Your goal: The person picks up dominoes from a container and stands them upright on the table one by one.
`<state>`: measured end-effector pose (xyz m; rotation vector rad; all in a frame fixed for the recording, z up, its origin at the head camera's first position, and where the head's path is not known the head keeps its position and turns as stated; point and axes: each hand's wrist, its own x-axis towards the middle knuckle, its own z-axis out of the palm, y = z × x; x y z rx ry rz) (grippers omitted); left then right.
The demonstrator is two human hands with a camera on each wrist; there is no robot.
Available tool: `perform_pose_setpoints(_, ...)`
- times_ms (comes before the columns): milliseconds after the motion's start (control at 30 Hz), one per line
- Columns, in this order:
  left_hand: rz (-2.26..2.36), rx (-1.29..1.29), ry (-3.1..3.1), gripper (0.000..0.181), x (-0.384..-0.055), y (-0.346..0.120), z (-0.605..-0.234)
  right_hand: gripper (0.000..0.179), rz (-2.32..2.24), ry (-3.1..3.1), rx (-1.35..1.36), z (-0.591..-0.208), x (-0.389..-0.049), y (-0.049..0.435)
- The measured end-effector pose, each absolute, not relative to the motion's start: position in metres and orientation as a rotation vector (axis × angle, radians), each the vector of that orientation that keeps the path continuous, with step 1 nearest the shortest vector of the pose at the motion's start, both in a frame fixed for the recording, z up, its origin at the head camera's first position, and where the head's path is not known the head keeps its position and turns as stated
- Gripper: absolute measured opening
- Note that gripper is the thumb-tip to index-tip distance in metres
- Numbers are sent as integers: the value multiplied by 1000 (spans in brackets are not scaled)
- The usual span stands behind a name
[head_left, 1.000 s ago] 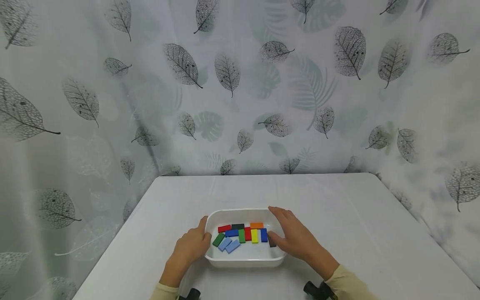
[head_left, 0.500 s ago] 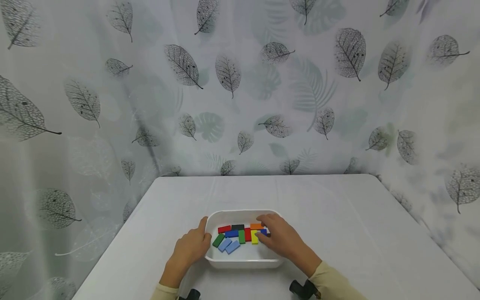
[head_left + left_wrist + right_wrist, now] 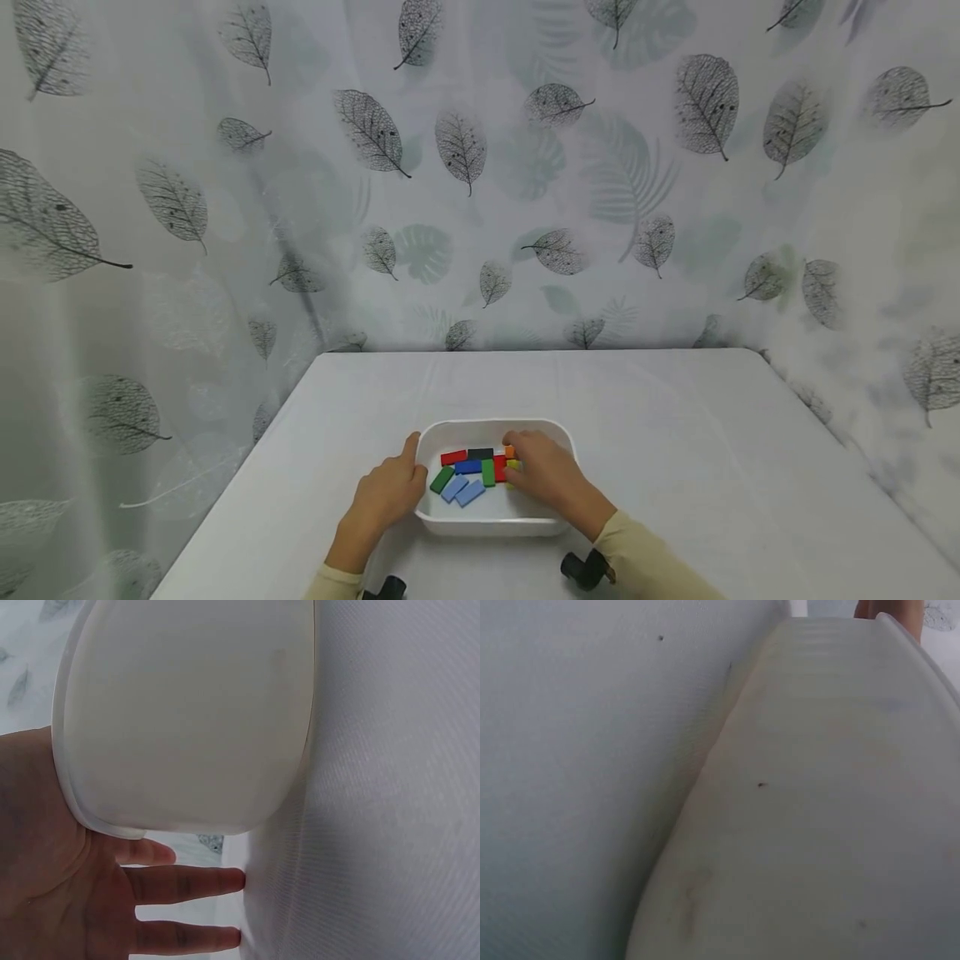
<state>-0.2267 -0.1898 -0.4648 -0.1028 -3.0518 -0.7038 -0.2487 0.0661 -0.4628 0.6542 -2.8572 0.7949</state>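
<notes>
A white tray (image 3: 491,527) sits on the table with small flat coloured domino-like blocks in it. My left hand (image 3: 387,492) holds the tray's left rim, thumb and forefinger at the edge. In the left wrist view, the other fingers (image 3: 184,885) stretch out beside its outer wall. My right hand (image 3: 551,475) is inside the tray, over the blocks at the right. Its thumb and fingertips are apart, with parts of an orange block (image 3: 510,452) and a yellow block (image 3: 513,464) between them. A red block (image 3: 500,468) is right by the thumb; the right-hand blocks are hidden.
In the tray's left half lie a red block (image 3: 453,457), a black block (image 3: 481,454), a blue block (image 3: 468,467), green blocks (image 3: 442,478) and light blue blocks (image 3: 471,493). Leaf-printed curtains (image 3: 487,167) surround the white table (image 3: 675,433).
My right hand has moved left from the tray's right rim to over the right-hand blocks, covering the blue and dark ones. The left hand stays at the left rim.
</notes>
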Motion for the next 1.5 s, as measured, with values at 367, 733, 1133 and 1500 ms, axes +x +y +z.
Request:
perform_pose_setpoints(367,-702,-114,-3043,59,-222,-191,-465,32,615,-2945,608,-472,-253,59)
perform_pose_setpoints(733,-688,-109,-3056,59,-223,-190,-461,35,588,-3009,600,-475,-256,57)
perform_pose_setpoints(1133,-689,-141,-3038,58,-224,-189,-463,36,603,-3034,622,-471,-251,58)
perform_pose_setpoints(1500,-684,-123,-3057,58,-226,-189,-464,38,603,-3002,668,-470,-249,59)
